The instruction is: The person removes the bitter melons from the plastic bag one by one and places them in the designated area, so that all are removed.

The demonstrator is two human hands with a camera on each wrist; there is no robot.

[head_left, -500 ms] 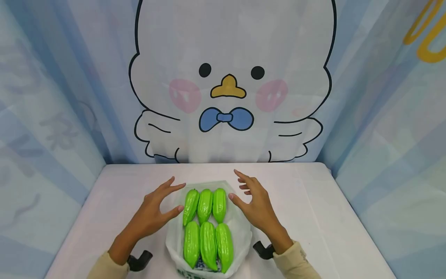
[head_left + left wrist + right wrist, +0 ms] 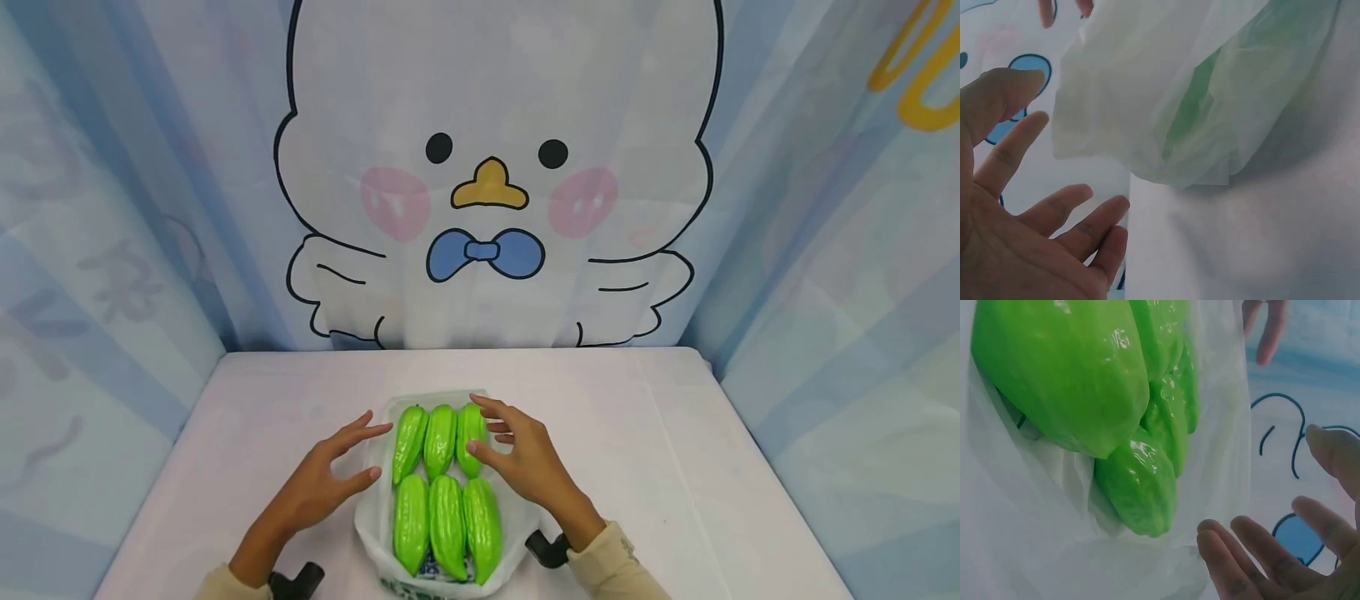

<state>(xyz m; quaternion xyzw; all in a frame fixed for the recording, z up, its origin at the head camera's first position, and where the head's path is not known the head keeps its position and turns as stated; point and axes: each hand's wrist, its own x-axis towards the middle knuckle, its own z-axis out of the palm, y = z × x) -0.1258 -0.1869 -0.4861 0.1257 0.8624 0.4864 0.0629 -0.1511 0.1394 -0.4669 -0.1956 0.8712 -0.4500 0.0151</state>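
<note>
Several glossy bright-green, elongated, ridged pieces, like artificial fruit or vegetables, lie in two rows; one sits in the middle of the nearer row. Around and under them spreads a whitish translucent plastic bag, its mouth open upward. To the bag's left, my left hand hovers with fingers spread and holds nothing. My right hand reaches over the bag's right side, its thumb and fingertips in front of the far-right green piece; contact cannot be made out. In the right wrist view its fingers are empty.
The bag stands on a white-covered table. Behind rises a curtain with a cartoon chick, and pale blue curtains flank both sides. A black wrist mount shows at my right wrist.
My right hand has moved left, from the bag's right edge to over the far-right green piece. My left hand has drawn slightly left and nearer to me. The bag looks still.
</note>
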